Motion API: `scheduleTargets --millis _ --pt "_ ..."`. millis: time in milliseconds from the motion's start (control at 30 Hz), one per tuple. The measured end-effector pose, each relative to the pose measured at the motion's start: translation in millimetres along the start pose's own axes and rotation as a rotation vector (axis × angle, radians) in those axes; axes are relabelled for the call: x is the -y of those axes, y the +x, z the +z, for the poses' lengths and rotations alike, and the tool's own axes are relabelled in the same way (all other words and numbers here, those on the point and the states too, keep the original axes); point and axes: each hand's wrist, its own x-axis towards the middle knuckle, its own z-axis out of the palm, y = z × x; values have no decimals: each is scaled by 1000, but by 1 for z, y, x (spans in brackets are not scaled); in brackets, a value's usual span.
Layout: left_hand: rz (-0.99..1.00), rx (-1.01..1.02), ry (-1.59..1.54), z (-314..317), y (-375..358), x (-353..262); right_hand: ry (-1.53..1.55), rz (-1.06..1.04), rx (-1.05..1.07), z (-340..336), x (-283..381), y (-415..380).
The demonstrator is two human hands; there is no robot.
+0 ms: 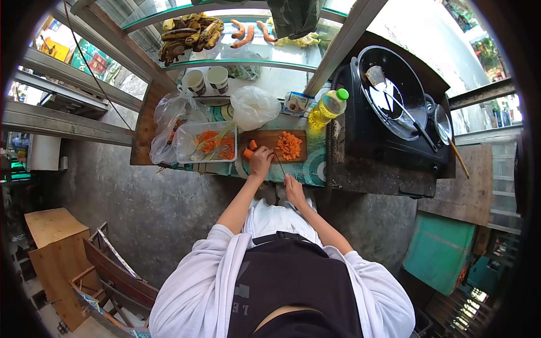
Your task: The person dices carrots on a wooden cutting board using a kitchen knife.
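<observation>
My left hand (261,162) is closed, its fingertips pressed on a carrot piece at the front of the wooden cutting board (265,137). My right hand (293,190) grips a knife (281,164) by its handle, just off the board's near edge. The thin blade points away from me, beside my left fingertips. More orange carrot pieces (249,152) lie left of that hand. A heap of diced carrot (289,145) covers the board's right part. To the left stands a clear plastic container (181,147) with orange shreds and some pale green strips inside.
A bottle of yellow oil (327,108) with a green cap stands behind the board's right side. Plastic bags (255,107) and two paper cups (217,80) are behind. Right is a black stove (366,138) with a large wok (414,84). Bananas (194,35) lie on the glass shelf.
</observation>
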Motion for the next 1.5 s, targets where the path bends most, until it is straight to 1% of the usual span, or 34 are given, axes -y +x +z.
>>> scheduleTargets --millis 233,333,433,533,600,633,700,733,800,833,900,933,1000,1033,1100,1233,1300,1433,1500 --pt "32 -11 36 1 0 1 -133 11 -5 0 1 2" --pt "29 1 48 1 1 1 -162 -7 32 1 -1 6" --pt "32 -6 37 1 0 0 -210 41 27 3 -2 9" --pt "49 -28 9 2 -1 1 -255 4 -18 7 -6 11" --pt "57 -32 12 1 0 1 -282 -93 -94 7 -7 12" --pt "56 -33 14 0 0 1 -282 -95 -93 5 -7 13" --pt "51 -26 4 0 0 -1 211 179 142 -6 -6 14" --pt "51 -29 4 -1 1 -2 210 177 143 -9 -4 14" --pt "60 -34 1 -2 0 -2 360 225 144 -10 -3 13" --pt "60 -36 0 -1 0 -2 359 224 144 -9 -3 12" --pt "49 -23 -9 -1 0 -1 137 80 47 -2 -6 9" --pt "50 -27 -9 -1 1 -1 135 77 46 -1 -7 9" --pt "46 -21 -3 -1 0 -1 -164 -56 -87 0 -4 7" --pt "45 -22 -3 -1 0 0 -165 -56 -87 0 1 5" --pt "51 -25 4 -1 -1 1 -329 -56 -190 -3 10 -2" --pt "52 -28 11 -2 -1 -1 -331 -20 -194 -4 3 5" --pt "59 -15 -8 -3 0 -1 -125 87 -72 -6 0 9" --pt "52 -9 -13 -3 -1 -1 -33 63 -77 -3 1 7" --pt "60 -16 -9 -3 0 0 31 79 -44 -5 2 6"
